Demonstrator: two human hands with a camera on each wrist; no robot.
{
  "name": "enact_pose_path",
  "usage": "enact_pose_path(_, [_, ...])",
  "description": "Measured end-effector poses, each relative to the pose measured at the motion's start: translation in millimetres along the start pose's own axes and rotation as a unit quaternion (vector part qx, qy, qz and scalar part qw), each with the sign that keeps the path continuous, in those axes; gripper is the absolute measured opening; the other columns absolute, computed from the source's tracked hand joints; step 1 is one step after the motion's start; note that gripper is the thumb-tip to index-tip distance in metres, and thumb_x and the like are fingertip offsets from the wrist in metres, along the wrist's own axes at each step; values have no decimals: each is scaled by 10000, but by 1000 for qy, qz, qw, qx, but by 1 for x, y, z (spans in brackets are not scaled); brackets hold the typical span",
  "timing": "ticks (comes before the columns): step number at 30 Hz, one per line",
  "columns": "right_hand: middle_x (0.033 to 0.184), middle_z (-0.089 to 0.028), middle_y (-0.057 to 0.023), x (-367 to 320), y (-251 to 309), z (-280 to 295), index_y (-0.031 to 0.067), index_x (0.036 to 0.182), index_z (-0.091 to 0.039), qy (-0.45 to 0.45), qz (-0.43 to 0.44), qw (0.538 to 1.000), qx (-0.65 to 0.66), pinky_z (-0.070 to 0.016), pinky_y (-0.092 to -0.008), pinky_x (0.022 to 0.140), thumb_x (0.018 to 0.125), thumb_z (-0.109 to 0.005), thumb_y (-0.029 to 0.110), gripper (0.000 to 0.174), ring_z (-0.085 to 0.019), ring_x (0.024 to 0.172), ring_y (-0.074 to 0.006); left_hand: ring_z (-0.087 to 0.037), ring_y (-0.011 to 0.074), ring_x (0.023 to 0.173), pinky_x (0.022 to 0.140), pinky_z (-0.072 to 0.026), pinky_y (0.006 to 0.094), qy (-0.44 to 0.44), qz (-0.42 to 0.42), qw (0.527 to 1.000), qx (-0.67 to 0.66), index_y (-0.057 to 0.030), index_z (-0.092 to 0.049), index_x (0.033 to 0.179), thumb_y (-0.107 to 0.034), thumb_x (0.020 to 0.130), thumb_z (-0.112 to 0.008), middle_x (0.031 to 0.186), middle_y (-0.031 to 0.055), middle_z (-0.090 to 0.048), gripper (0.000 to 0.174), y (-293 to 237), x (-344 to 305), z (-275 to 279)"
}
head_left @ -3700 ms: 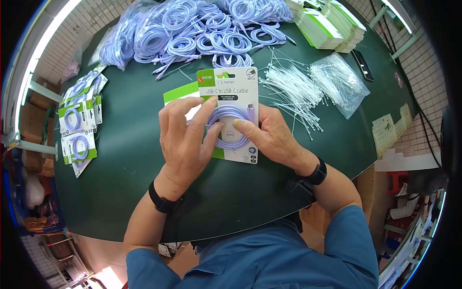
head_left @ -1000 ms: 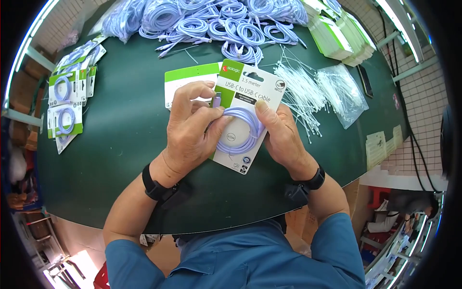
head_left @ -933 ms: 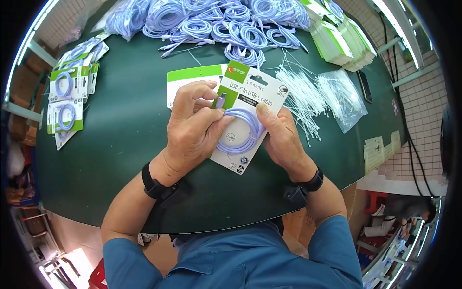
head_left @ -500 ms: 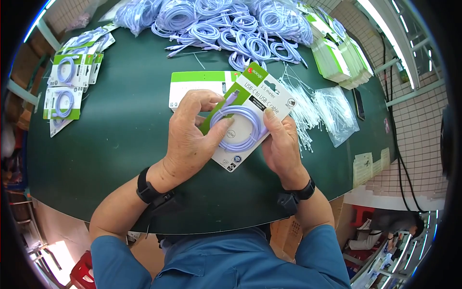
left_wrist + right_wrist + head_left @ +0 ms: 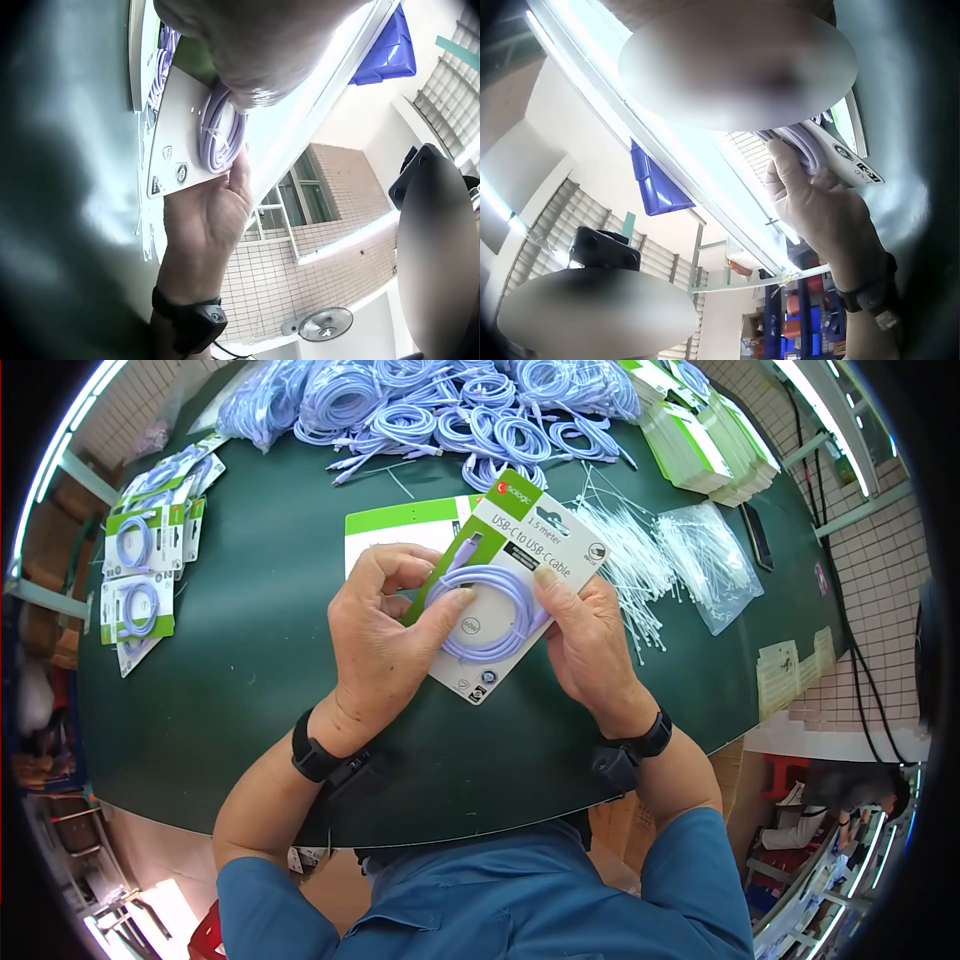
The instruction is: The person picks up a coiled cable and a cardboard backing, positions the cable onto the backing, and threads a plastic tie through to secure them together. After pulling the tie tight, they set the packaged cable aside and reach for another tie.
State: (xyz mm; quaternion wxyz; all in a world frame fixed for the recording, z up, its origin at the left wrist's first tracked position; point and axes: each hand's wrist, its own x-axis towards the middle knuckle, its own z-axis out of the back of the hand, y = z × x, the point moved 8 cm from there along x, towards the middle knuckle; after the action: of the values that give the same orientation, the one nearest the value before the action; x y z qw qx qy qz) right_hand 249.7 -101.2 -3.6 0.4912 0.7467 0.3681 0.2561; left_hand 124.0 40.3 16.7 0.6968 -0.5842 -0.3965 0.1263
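Observation:
A white and green card (image 5: 540,525) printed "USB-C to USB-C cable" is held tilted above the table, its top leaning right. On its front lies a coiled lilac USB-C cable (image 5: 522,600), one plug (image 5: 466,550) pointing up along the card's left side. My left hand (image 5: 385,625) grips the card's left edge, thumb on the coil and fingers partly hidden behind. My right hand (image 5: 590,640) holds the right edge, its thumb pressed on the front near the printed black label. In the left wrist view the coil (image 5: 221,131) stands off the card's face.
Behind the card lies another green and white card (image 5: 400,520). Lilac cables (image 5: 400,420) are heaped at the back, with white cable ties (image 5: 620,550) to their right. Stacked cards (image 5: 700,450) stand back right. Finished-looking carded cables (image 5: 135,610) lie at left; a phone (image 5: 757,535) lies right.
The card has turned clockwise from nearly upright to a tilt. The left hand's fingers have moved from the plug to the card's edge, its thumb on the coil.

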Motion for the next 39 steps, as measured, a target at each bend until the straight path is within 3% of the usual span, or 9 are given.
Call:
enact_pose_path(3, [1281,-692,-132,0,0,2,-31,1358,-579,-8,7,1000,6,-548,-343,990,1092,-543,190,348,-682,1128,-174,-667,126,974,808,-576,276,32,23,998,43,4,-621,995,10,837,-831,1092,103,-689,262,-1,-1,-3])
enact_pose_path(6, [1275,-695,-132,0,0,3,-31,1346,-589,-7,11,1000,5,-550,-343,985,1092,-542,190,340,-682,1126,-171,-656,115,992,823,-562,263,6,31,998,-48,-2,-636,1021,-3,866,-812,1107,98,-684,235,6,-3,-4])
enact_pose_path(11, [1276,-694,-133,-2,2,9,-35,1349,-586,-32,29,999,-8,-556,-336,966,1093,-542,190,343,-685,1111,-167,-667,107,963,818,-564,260,33,41,996,-72,12,-647,1055,-35,902,-791,1075,85,-697,216,4,1,-3])
enact_pose_path(14, [1273,-695,-135,-2,6,11,-38,1353,-584,-35,49,998,-36,-559,-330,957,1093,-545,189,347,-685,1106,-165,-682,105,894,812,-570,271,70,149,985,-61,36,-670,1062,-73,923,-787,999,79,-728,212,6,5,0])
enact_pose_path(17, [1259,-701,-137,-3,3,13,-44,1345,-590,-32,41,994,-98,-564,-318,943,1090,-553,187,346,-688,1092,-163,-687,103,850,794,-571,267,74,167,982,-41,42,-698,1034,-74,913,-800,950,79,-742,196,12,8,4])
enact_pose_path(23, [1242,-707,-137,-3,1,13,-47,1326,-606,-32,30,996,-77,-570,-310,926,1087,-563,188,337,-695,1064,-160,-683,96,797,747,-563,253,75,219,969,-88,40,-752,965,-68,885,-826,904,80,-757,153,30,9,9])
enact_pose_path(26, [1237,-709,-136,0,0,13,-48,1321,-610,-28,24,997,-71,-572,-307,920,1087,-567,191,337,-697,1053,-158,-676,96,775,724,-557,244,118,263,957,-36,39,-768,939,-60,874,-830,895,79,-758,134,37,9,9])
enact_pose_path(31, [1251,-704,-141,1,-8,16,-56,1346,-590,-32,14,996,-80,-569,-315,938,1088,-565,186,355,-693,1075,-164,-667,97,760,713,-551,243,87,276,956,-46,42,-770,935,-63,874,-829,881,76,-757,134,42,4,10])
enact_pose_path(39, [1270,-696,-156,1,-9,16,-71,1353,-580,-51,22,991,-119,-565,-323,958,1089,-560,171,359,-689,1100,-176,-651,87,808,765,-523,228,109,307,942,-78,18,-737,968,-76,907,-807,905,53,-734,132,57,-5,2])
